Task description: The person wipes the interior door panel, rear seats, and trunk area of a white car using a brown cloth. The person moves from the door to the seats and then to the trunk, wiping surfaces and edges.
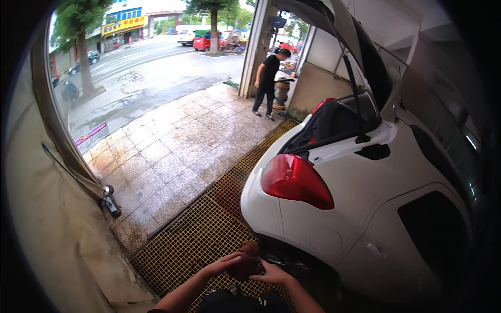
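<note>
A dark reddish-brown cloth is bunched between my two hands in front of my body. My left hand grips its left side, and my right hand has the right side, thumb and fingers around the edge. Just beyond and to the right stands a white car with its tailgate raised. Its red tail light faces me, with the round outline of a fuel flap below. A rear wheel sits in shadow close to my right hand.
Yellow floor grating lies underfoot, bordering a tiled floor. At the doorway a person in dark clothes stands beside a drum-shaped vacuum cleaner. A stained wall runs along the left, with a long-handled tool at its foot.
</note>
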Motion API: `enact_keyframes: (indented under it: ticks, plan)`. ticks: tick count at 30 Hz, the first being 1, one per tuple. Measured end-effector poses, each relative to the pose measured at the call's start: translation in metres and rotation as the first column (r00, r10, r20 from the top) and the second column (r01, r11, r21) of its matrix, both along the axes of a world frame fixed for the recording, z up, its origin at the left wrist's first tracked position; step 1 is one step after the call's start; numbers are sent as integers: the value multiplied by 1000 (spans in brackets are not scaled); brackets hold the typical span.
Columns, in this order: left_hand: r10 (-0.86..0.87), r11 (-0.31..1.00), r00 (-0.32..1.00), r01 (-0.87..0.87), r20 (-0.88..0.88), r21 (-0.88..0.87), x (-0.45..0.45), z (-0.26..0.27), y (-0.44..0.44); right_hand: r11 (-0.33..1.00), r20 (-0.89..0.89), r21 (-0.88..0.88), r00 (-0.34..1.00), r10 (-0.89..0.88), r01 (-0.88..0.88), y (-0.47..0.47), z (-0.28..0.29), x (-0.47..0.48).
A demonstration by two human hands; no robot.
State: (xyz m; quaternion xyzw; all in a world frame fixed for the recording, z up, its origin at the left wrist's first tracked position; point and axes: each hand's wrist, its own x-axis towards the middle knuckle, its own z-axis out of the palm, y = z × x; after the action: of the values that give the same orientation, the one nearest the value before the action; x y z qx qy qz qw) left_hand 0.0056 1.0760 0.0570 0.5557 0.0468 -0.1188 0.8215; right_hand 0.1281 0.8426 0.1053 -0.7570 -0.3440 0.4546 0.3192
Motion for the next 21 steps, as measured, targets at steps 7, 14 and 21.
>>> enact_keyframes:
  ticks: [7, 14, 21]
  plan:
    - [284, 942, 955, -294, 83, 159, 38, 6, 1, 939, -56, 132, 948, -312, 317, 3, 10, 37]
    - [528, 788, 839, -543, 135, 290, 54, -12, 77, 735, -516, 253, 730, -448, 629, 46, 65, 84]
    - [569, 559, 782, -596, 256, 576, 87, 27, 214, 608, -607, 422, 707, -362, 673, 168, 74, 171]
